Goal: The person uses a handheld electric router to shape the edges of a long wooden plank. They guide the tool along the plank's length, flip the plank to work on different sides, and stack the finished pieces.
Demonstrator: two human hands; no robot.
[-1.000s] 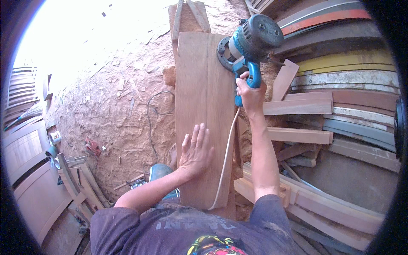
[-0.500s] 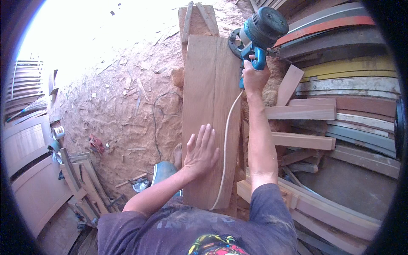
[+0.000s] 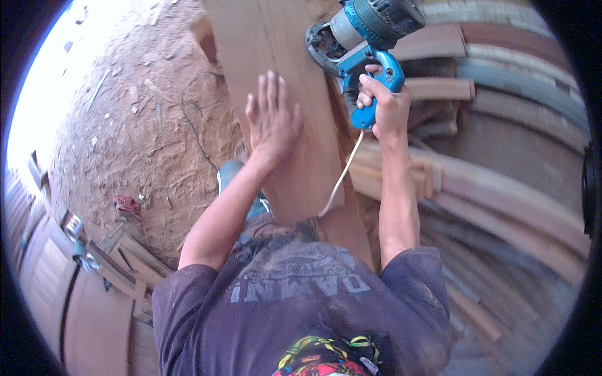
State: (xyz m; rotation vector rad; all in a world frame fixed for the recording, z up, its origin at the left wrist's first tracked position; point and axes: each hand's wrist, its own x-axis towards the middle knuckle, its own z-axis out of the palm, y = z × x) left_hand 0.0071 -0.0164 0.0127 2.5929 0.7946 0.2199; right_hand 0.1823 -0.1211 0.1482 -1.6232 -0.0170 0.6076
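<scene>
A wide wooden board [image 3: 276, 169] runs away from my body. My left hand [image 3: 273, 122] lies on it with fingers stretched out and palm down, holding nothing. By the board's right edge, my right hand [image 3: 385, 100] is wrapped round the blue D-shaped handle of a router [image 3: 370, 31]. The router is tipped over on its side, its round base [image 3: 320, 53] towards the board and its dark motor end to the right. Whether the base touches the edge cannot be made out. A pale cord [image 3: 345, 172] hangs from the handle to the board's near end.
Stacked planks [image 3: 501, 207] fill the right side. Cabinet-like wooden panels [image 3: 94, 319] and loose timber pieces [image 3: 128, 263] lie at the lower left. A dark cable [image 3: 191, 125] crosses the dusty, chip-strewn ground left of the board. A red object [image 3: 127, 205] lies there too.
The view has tilted down towards my body. My right hand has brought the router nearer along the board's right edge. My left hand stays flat on the board.
</scene>
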